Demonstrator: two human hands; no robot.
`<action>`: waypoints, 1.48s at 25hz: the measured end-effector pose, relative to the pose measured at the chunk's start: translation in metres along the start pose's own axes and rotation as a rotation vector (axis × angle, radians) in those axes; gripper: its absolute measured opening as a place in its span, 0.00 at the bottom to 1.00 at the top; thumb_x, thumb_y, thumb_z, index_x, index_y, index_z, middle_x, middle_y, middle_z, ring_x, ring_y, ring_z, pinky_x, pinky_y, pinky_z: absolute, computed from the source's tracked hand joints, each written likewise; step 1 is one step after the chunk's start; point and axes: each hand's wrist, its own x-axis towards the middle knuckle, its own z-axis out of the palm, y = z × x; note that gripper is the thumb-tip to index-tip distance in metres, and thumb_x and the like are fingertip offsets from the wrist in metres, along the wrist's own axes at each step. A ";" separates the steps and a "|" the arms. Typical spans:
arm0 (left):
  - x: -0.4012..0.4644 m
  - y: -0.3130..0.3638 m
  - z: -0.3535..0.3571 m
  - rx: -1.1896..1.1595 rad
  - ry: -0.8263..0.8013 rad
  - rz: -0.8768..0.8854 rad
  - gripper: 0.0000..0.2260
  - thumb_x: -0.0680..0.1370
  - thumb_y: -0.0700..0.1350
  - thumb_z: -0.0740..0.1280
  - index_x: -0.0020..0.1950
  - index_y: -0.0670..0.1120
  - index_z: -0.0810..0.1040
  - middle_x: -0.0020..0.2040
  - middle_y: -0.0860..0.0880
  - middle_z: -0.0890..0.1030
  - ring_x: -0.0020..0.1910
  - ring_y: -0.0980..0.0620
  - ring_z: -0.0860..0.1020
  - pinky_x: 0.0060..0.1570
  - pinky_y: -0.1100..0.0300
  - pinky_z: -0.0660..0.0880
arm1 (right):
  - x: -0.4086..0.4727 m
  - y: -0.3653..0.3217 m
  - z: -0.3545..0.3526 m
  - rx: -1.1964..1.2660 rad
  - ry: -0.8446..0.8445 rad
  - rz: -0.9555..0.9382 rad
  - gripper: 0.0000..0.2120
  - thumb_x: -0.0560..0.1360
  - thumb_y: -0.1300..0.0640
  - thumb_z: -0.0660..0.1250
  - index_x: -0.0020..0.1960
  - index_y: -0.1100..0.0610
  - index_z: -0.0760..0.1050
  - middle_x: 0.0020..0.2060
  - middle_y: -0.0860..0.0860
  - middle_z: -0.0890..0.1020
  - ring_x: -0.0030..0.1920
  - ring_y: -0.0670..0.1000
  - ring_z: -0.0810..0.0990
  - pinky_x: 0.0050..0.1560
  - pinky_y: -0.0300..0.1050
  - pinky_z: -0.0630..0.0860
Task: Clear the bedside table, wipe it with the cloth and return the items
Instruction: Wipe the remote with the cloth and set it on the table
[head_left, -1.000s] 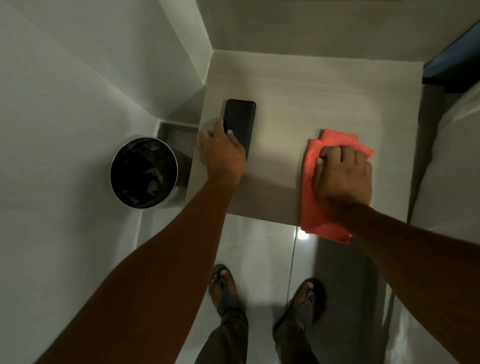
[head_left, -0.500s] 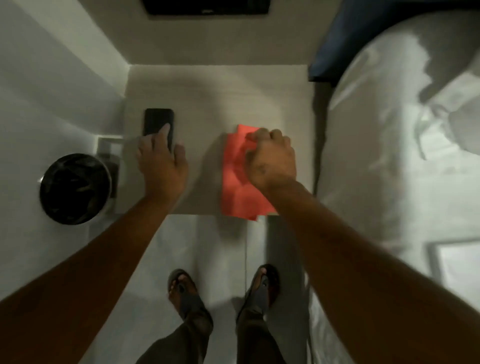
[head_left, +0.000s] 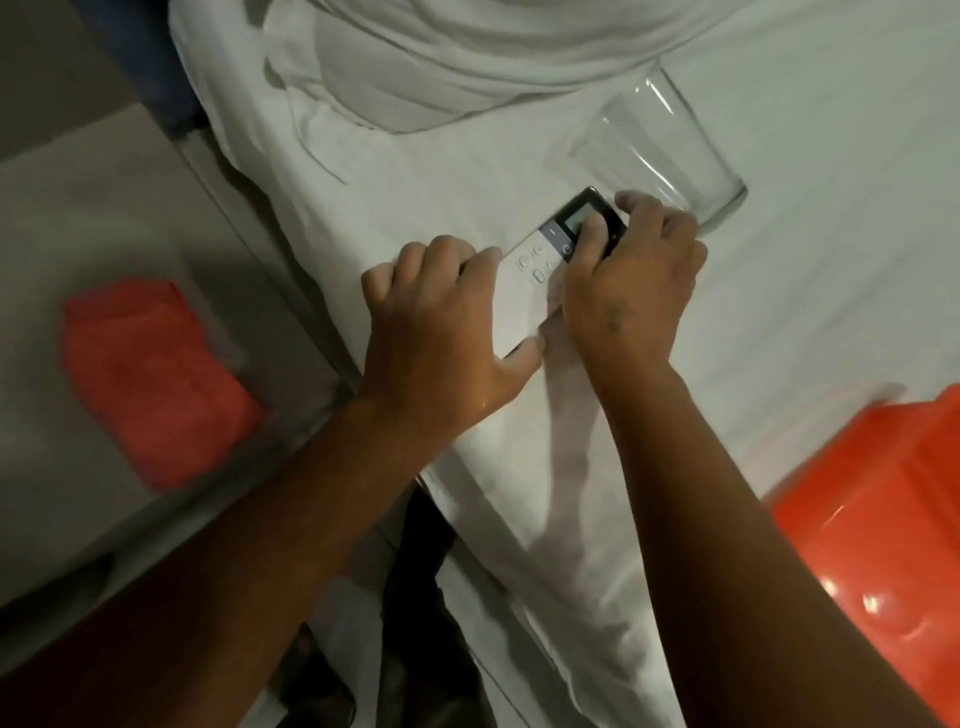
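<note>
Both hands grip the remote on the bed, grasping its sides.

White bed sheet with rumpled bedding at top, glossy orange object lower right.

Both hands meet on a white remote control lying on a white bed sheet. The left hand curls over its lower end, while the right hand covers the dark upper end beside the small screen. A clear glass lies on its side just beyond. A red cloth rests on the bedside table at left; an orange plastic object fills the lower right corner.
</note>
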 end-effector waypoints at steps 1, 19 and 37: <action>0.002 0.000 0.000 0.002 0.001 0.012 0.31 0.68 0.67 0.70 0.61 0.46 0.81 0.52 0.45 0.83 0.50 0.43 0.80 0.48 0.53 0.66 | 0.002 0.000 0.002 0.022 -0.030 0.038 0.19 0.80 0.48 0.58 0.67 0.55 0.73 0.63 0.55 0.74 0.63 0.57 0.73 0.61 0.48 0.68; -0.138 -0.245 -0.064 -2.090 0.060 -1.002 0.22 0.82 0.58 0.55 0.64 0.47 0.80 0.57 0.46 0.84 0.44 0.48 0.83 0.35 0.59 0.78 | -0.140 -0.227 0.174 0.490 -0.567 -0.552 0.17 0.83 0.53 0.55 0.47 0.62 0.76 0.38 0.52 0.78 0.42 0.54 0.80 0.44 0.50 0.77; -0.175 -0.244 -0.019 -1.950 0.432 -1.341 0.16 0.85 0.53 0.58 0.61 0.45 0.80 0.55 0.42 0.86 0.54 0.45 0.85 0.56 0.50 0.81 | -0.244 -0.172 0.196 0.134 -0.958 -1.030 0.26 0.83 0.45 0.52 0.78 0.51 0.60 0.80 0.53 0.58 0.80 0.59 0.51 0.77 0.55 0.49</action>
